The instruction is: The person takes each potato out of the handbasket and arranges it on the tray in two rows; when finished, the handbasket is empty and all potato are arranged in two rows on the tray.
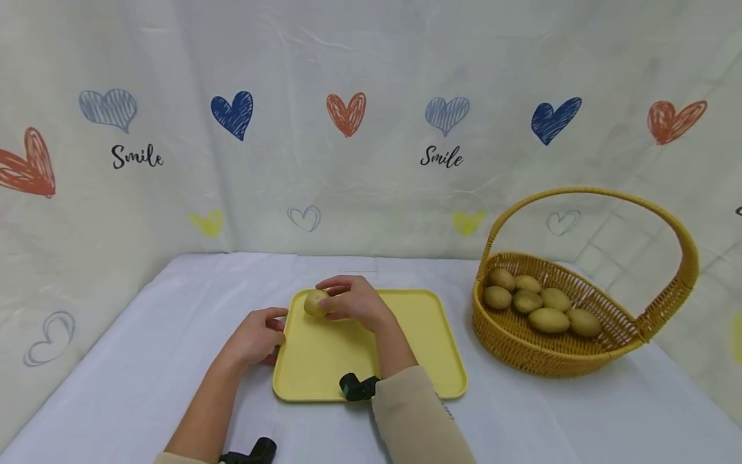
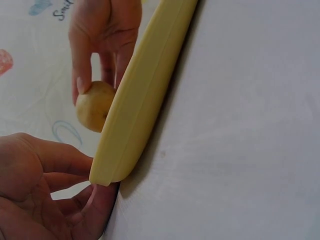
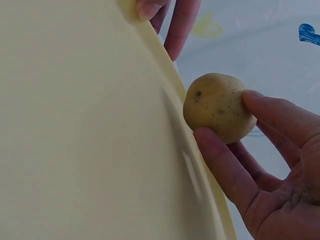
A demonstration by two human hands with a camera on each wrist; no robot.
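A round, pale brown potato point(image 1: 315, 303) is pinched between the thumb and fingers of my right hand point(image 1: 355, 301), at the far left part of the yellow tray point(image 1: 324, 361). Small dark spots mark the potato point(image 3: 219, 107) in the right wrist view. Whether it touches the tray cannot be told. My left hand point(image 1: 257, 337) grips the tray's left edge. In the left wrist view, fingers of the left hand point(image 2: 45, 190) lie on both sides of the tray's rim point(image 2: 145, 95). Part of the left hand's fingers is hidden by the tray.
To the right of the tray stands a wicker basket point(image 1: 522, 357) with a tall arched handle point(image 1: 591, 190). Several potatoes point(image 1: 549, 320) lie inside it. A white cloth point(image 1: 145, 361) covers the table, and a curtain with printed hearts point(image 1: 382, 193) hangs behind.
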